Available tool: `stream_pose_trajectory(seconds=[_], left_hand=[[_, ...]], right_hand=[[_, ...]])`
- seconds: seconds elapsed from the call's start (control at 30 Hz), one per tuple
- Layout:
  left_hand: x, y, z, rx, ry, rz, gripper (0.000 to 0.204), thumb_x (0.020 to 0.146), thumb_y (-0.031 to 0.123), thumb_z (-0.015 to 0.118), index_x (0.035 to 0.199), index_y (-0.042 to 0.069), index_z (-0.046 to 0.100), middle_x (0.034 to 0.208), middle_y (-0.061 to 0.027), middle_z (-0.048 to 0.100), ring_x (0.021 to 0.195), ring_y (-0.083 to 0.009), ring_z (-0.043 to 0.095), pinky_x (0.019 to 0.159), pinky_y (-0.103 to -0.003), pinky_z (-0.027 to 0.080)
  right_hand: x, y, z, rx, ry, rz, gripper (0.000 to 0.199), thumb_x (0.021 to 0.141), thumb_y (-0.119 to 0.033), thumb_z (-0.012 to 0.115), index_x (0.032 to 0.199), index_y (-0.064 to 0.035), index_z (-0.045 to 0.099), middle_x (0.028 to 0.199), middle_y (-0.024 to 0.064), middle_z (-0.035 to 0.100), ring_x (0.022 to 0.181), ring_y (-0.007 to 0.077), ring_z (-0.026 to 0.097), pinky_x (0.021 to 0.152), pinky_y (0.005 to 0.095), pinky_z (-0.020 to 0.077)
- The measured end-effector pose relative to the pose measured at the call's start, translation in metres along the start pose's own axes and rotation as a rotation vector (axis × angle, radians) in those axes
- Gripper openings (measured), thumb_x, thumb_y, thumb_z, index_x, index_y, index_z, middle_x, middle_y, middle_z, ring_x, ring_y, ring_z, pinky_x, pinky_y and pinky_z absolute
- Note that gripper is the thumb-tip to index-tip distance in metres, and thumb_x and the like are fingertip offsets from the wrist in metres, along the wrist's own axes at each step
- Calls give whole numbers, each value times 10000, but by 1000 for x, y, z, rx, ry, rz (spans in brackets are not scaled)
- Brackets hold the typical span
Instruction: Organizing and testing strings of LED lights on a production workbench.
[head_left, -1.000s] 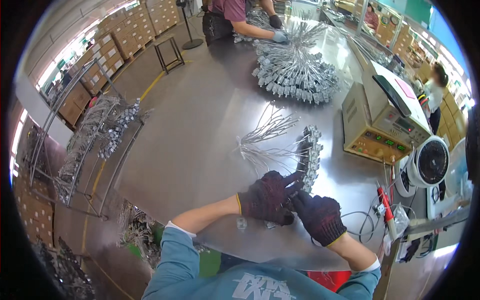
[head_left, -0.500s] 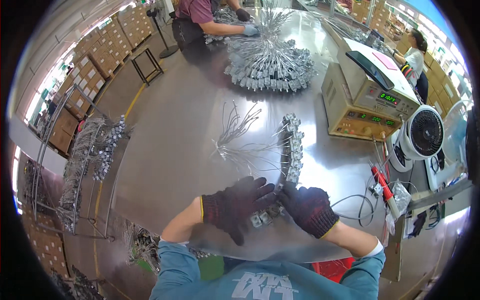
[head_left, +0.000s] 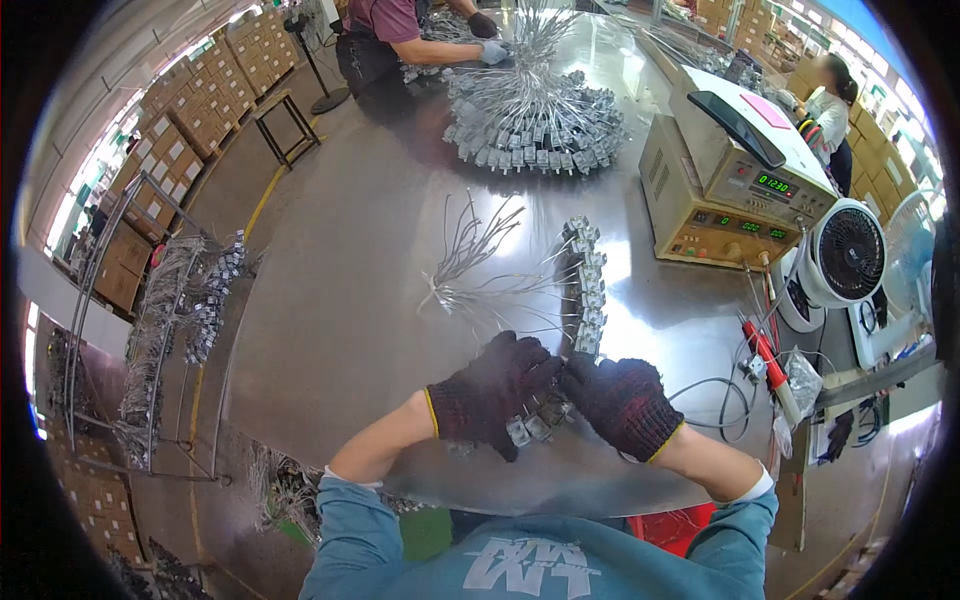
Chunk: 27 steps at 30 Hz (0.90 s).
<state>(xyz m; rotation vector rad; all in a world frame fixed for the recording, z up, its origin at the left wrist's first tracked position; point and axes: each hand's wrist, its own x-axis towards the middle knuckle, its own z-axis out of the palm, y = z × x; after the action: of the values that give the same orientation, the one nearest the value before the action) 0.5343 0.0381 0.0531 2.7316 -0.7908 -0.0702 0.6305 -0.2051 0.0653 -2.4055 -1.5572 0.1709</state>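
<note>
Small silvery metal parts with thin wire leads (head_left: 590, 290) lie in a curved row on the metal tabletop. Their grey leads gather into a loose bundle (head_left: 460, 285) to the left. Over the near part of this row, my left hand (head_left: 495, 385) and my right hand (head_left: 620, 402), both in dark knitted gloves, meet with fingertips bent together. Both hands are closed, and the gloves hide what is pinched between them. Several more metal parts (head_left: 535, 425) show below and between the hands.
A large heap of similar wired parts (head_left: 540, 135) sits at the far side, where a co-worker's gloved hand (head_left: 492, 52) rests. Stacked meters (head_left: 740, 185), a white fan (head_left: 848, 253) and a red-handled probe (head_left: 765, 355) with cables stand right. A wire rack (head_left: 150, 330) is left.
My left hand has shifted right and a little away from me, its fingers going from spread to bent against my right hand. The digits on the upper meter have changed.
</note>
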Motion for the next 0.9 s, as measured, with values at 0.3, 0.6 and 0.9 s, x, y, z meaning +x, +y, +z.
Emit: stream_pose_trajectory(seconds=[0.3, 0.6, 0.9], left_hand=[[8, -5, 6, -84, 26, 33, 1413, 581, 688, 980, 1668, -3, 399, 1651, -252, 462, 1496, -405, 484, 1227, -617, 334], [13, -9, 20, -66, 102, -25, 1340, 661, 757, 917, 1610, -68, 453, 1497, -257, 607, 1392, -387, 568, 1190, -539, 374], [18, -3, 23, 67, 187, -10, 1335, 690, 817, 860, 1569, -120, 498, 1442, -253, 635, 1257, -364, 609, 1123, -478, 405]], right_hand=[[6, 20, -6, -63, -52, -53, 223, 1070, -262, 617, 1207, -128, 730, 1030, 120, 761, 808, 344, 766, 658, 496, 595], [6, 30, -11, -72, 94, -163, 235, 1102, -324, 619, 1226, -144, 707, 761, 141, 706, 662, 357, 724, 590, 494, 554], [7, 39, -6, -22, 103, -138, 264, 1109, -364, 612, 1224, -145, 702, 746, 149, 710, 650, 369, 719, 600, 504, 560]])
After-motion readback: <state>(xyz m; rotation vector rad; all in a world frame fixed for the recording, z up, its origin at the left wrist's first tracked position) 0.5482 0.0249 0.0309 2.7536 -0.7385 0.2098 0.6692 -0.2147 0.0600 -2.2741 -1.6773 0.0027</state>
